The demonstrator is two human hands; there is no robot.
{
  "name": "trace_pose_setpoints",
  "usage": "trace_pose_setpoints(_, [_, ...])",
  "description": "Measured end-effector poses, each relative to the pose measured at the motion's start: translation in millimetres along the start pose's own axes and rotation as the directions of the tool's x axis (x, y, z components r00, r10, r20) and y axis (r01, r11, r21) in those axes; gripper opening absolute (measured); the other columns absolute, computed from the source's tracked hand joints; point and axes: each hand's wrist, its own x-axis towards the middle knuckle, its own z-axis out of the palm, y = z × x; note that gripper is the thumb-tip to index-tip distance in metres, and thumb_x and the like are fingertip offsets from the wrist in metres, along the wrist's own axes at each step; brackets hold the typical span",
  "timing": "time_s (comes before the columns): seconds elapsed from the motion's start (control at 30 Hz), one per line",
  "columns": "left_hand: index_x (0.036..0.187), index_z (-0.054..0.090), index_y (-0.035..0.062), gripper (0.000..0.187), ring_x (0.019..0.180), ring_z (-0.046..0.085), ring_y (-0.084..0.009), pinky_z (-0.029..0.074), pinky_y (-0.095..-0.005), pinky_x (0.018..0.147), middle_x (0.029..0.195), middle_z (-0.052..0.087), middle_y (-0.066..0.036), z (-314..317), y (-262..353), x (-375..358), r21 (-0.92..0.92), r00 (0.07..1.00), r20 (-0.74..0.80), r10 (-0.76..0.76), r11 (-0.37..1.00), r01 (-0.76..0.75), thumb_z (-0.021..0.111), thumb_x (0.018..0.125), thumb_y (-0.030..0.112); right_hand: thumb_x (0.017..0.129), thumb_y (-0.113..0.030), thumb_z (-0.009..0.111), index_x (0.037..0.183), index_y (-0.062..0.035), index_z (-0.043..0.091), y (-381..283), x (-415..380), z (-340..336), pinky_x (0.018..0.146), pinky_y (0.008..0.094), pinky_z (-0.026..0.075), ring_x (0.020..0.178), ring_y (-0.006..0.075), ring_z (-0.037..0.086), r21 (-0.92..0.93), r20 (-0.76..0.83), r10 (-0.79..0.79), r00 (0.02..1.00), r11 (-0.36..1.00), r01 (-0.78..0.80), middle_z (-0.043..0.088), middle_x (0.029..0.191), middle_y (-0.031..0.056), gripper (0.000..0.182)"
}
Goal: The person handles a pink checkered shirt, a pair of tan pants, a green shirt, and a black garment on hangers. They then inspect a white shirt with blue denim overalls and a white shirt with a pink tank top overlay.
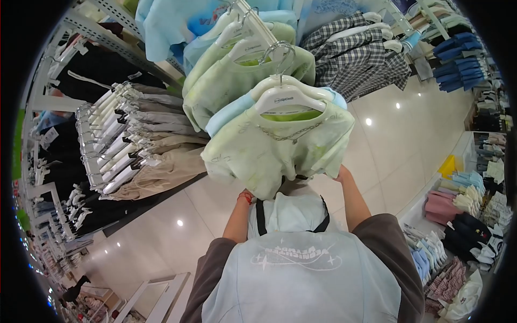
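A pale green T-shirt [280,142] with a chain-like trim at its neck hangs right in front of me on a white hanger [288,100]. The hanger's hook rests at the front end of a metal rail arm [257,22]. My left hand [246,195], with a red band at the wrist, is at the shirt's lower left edge. On the other side, my right hand [342,173] is by the lower right edge below the sleeve. Cloth hides the fingers of both hands, so their grip does not show. A light blue shirt [229,114] hangs just behind the green one.
More green shirts [215,86] hang farther back on the arm. Trousers on hangers [167,169] line a rack at left. Checked shirts [361,56] hang at back right. Low right shelves hold folded and hung clothes [444,207]. Shiny tiled floor [393,140] lies between the racks.
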Motion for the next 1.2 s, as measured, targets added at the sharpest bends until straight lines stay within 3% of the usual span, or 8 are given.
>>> trace_pose_setpoints(0.17, [0.128,0.04,0.0044,0.043,0.117,0.044,-0.0278,0.038,-0.0356,0.096,0.132,0.042,-0.012,-12,-11,-11,0.168,0.993,-0.115,0.022,0.986,-0.002,0.043,0.089,0.022,0.086,-0.022,0.051,0.111,-0.0026,0.053,5,-5,30,0.075,0.0297,0.047,0.087,0.0175,0.058,0.04,0.02,-0.154,0.988,0.987,0.153,0.06,0.1,0.0075,0.032])
trace_pose_setpoints(0.23, [0.122,0.046,0.0036,0.04,0.111,0.05,-0.0295,0.042,-0.0354,0.09,0.124,0.049,-0.015,5,0,-40,0.988,0.973,0.043,0.227,0.136,-0.076,0.048,0.085,0.02,0.088,-0.027,0.049,0.117,-0.0054,0.048,9,6,39,0.079,0.0309,0.046,0.093,0.0167,0.055,-0.099,-0.052,-0.218,0.974,0.972,0.213,0.057,0.107,0.0061,0.036])
trace_pose_setpoints(0.27, [0.119,0.049,0.0032,0.039,0.108,0.052,-0.0303,0.044,-0.0353,0.087,0.12,0.052,-0.017,11,5,-51,0.878,0.959,0.175,0.222,-0.477,-0.05,0.05,0.083,0.019,0.089,-0.029,0.048,0.121,-0.0068,0.046,11,11,43,0.081,0.0315,0.045,0.096,0.0163,0.054,-0.168,-0.084,-0.254,0.963,0.957,0.238,0.055,0.111,0.0054,0.039])
trace_pose_setpoints(0.37, [0.109,0.055,0.0042,0.036,0.097,0.055,-0.0378,0.045,-0.039,0.08,0.1,0.059,-0.023,-9,-3,-54,0.999,0.785,-0.04,0.618,0.043,0.017,0.05,0.077,0.021,0.086,-0.024,0.049,0.112,-0.0025,0.052,3,1,76,0.07,0.0266,0.044,0.083,0.0131,0.055,-0.276,-0.293,-0.292,0.911,0.937,0.212,0.059,0.096,0.0061,0.034])
trace_pose_setpoints(0.63, [0.094,0.055,-0.0058,0.031,0.075,0.058,-0.0364,0.043,-0.0382,0.066,0.08,0.06,-0.024,-31,38,-53,0.947,0.525,-0.055,0.85,0.21,-0.241,0.047,0.082,0.022,0.09,-0.024,0.044,0.117,0.0044,0.046,-13,34,38,0.085,0.03,0.038,0.097,0.02,0.051,-0.332,-0.398,-0.6,0.694,0.799,0.501,0.056,0.107,0.0119,0.039])
trace_pose_setpoints(0.77, [0.098,0.055,-0.0061,0.039,0.07,0.053,-0.0141,0.042,-0.0281,0.063,0.081,0.06,-0.011,-15,71,-70,0.775,0.692,-0.16,0.704,0.524,-0.354,0.049,0.086,0.031,0.092,-0.025,0.043,0.117,0.0059,0.046,-34,28,35,0.088,0.0301,0.036,0.102,0.0194,0.049,-0.284,-0.417,-0.598,0.685,0.801,0.527,0.054,0.112,0.0123,0.04])
trace_pose_setpoints(0.93, [0.116,0.048,-0.0053,0.05,0.097,0.055,-0.0177,0.043,-0.0289,0.084,0.109,0.058,-0.012,1,77,-86,0.87,0.824,0.058,0.563,0.377,-0.319,0.061,0.082,0.029,0.091,-0.029,0.046,0.121,0.0007,0.043,-29,24,36,0.083,0.0327,0.042,0.098,0.02,0.052,-0.34,-0.369,-0.511,0.776,0.852,0.399,0.053,0.11,0.0113,0.042])
trace_pose_setpoints(1.2, [0.109,0.053,-0.0025,0.042,0.088,0.061,-0.0204,0.049,-0.031,0.078,0.1,0.061,-0.01,9,57,-102,0.523,0.974,-0.185,0.135,0.852,-0.019,0.06,0.083,0.029,0.082,-0.027,0.059,0.126,-0.0108,0.028,7,19,65,0.083,0.0366,0.042,0.099,0.0192,0.051,-0.38,-0.252,-0.264,0.931,0.912,0.156,0.048,0.114,0.008,0.056])
